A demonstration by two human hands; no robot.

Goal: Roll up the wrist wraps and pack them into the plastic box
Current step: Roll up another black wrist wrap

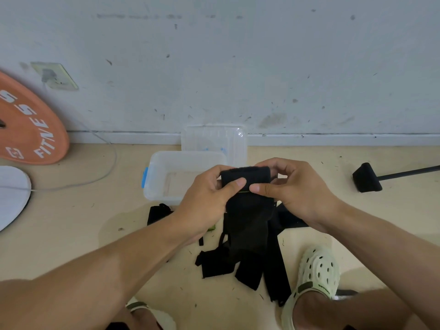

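Both hands up in front of the plastic box (166, 177), and the left hand (209, 201) pinches the rolled top of a black wrist wrap (245, 179) while the right hand (295, 191) clamps it from the other side, thumbs meeting at the roll's lower edge. The wrap's tail hangs down to the floor (71, 222), among more loose black wraps (273, 265). The box sits open, its clear lid (214, 139) leaning on the wall (238, 55) behind.

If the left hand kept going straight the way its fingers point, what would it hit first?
The left hand points toward the right hand, with the rolled end of the wrist wrap gripped between them. It would press into that roll first, then probably the right hand's fingers; depth is unclear.
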